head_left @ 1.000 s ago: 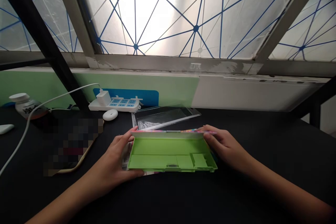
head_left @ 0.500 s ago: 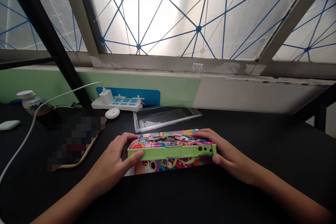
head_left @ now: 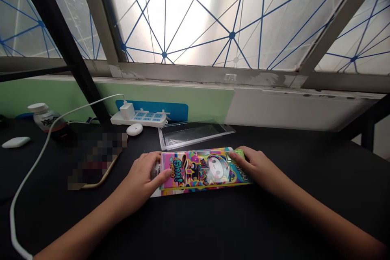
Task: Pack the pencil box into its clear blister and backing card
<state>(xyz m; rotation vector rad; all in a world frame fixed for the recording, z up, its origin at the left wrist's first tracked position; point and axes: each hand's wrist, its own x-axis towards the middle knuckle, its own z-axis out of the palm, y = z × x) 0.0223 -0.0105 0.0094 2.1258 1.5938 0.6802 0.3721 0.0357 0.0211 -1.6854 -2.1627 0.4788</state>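
Note:
A colourful pencil case (head_left: 202,169) with a cartoon lid and green edges lies flat on the black desk (head_left: 304,178), lid up. My left hand (head_left: 143,178) grips its left end, thumb on the lid and fingers curled round the side. At the right end, my right hand (head_left: 258,166) holds the case with fingers over the green corner. A printed card or sheet shows under the case at its left edge.
A clear plastic tray (head_left: 191,133) lies just behind the case. Further back sit a white power strip (head_left: 138,118) with a charger and white cable, a small white oval device (head_left: 134,129), a bottle (head_left: 45,118) at left and a blurred patch.
The case stood with its green inside facing me, then was closed and tipped down. Now it lies flat with the cartoon lid up, both hands still on its ends.

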